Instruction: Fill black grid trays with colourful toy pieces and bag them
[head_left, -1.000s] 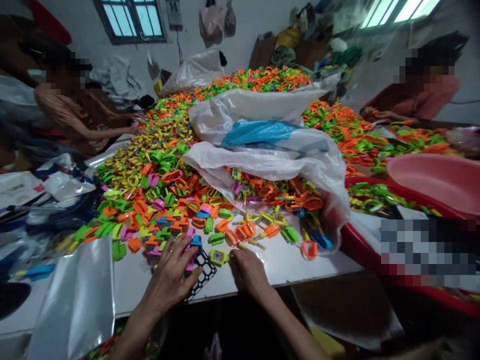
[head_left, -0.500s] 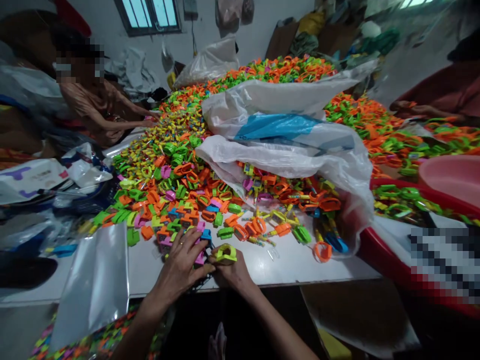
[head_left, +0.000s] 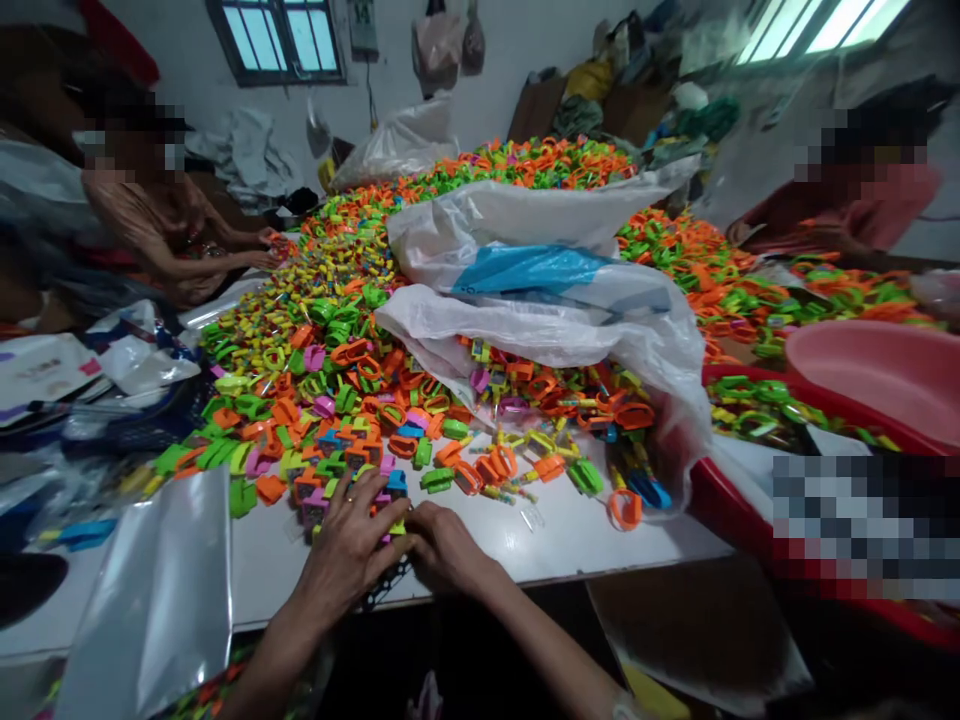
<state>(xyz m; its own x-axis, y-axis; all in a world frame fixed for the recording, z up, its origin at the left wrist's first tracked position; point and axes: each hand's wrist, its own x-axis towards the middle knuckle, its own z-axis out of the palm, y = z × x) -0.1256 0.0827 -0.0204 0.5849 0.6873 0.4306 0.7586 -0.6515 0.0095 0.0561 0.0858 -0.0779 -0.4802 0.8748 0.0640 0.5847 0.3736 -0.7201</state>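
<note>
My left hand [head_left: 346, 545] lies at the near edge of the white table [head_left: 555, 535], fingers spread flat over a few pink and blue toy pieces and a black grid tray [head_left: 381, 587] that shows under it. My right hand [head_left: 448, 548] is curled closed and pressed against the left one. Between the two hands a bit of a yellow-green toy piece [head_left: 397, 527] shows in the right hand's fingers. Just beyond the fingertips spreads a heap of orange, green, pink and blue plastic toy pieces [head_left: 330, 400].
A big white and blue plastic bag [head_left: 540, 290] spills toys mid-table. Red basin [head_left: 731, 505] and pink basin [head_left: 877, 365] stand at right. A shiny plastic sheet [head_left: 157, 590] hangs over the near left edge. One person [head_left: 161, 225] works at left, another [head_left: 855, 215] at right.
My right hand picked up the yellow-green piece from the table, then brought it left and down against my left hand. The left hand stayed on the tray and toys.
</note>
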